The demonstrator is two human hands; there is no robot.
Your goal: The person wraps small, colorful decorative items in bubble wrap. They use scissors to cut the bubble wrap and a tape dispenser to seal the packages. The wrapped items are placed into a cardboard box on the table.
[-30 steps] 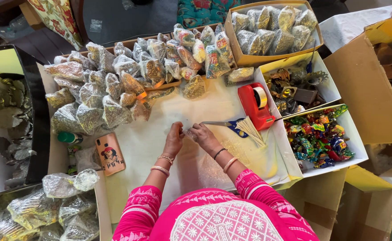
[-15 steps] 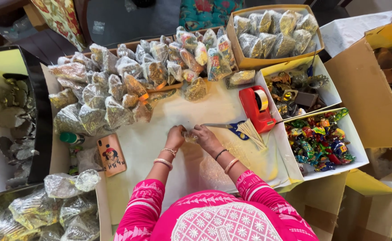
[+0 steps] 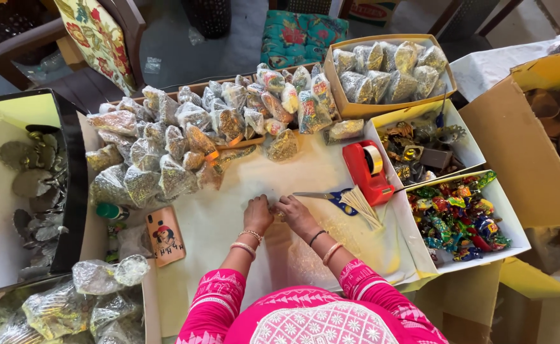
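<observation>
My left hand (image 3: 258, 214) and my right hand (image 3: 296, 215) meet fingertip to fingertip at the middle of the cream paper-covered table (image 3: 229, 223). Both pinch a small shiny item (image 3: 279, 216) that is too small to identify. Each wrist wears bangles and the sleeves are pink. A crinkled clear plastic sheet (image 3: 305, 264) lies on the table under my right forearm. Blue-handled scissors (image 3: 331, 199) and a bundle of pale sticks (image 3: 363, 205) lie just right of my right hand.
A heap of filled clear pouches (image 3: 178, 150) lies at the back left, and a cardboard box (image 3: 388, 73) holds more. A red tape dispenser (image 3: 369, 171), a white tray of bright wrapped sweets (image 3: 458, 216), a trinket tray (image 3: 420, 143) and a phone (image 3: 165, 236) sit around.
My hands stay together at the same spot on the table, with only small finger movements. Nothing else has moved.
</observation>
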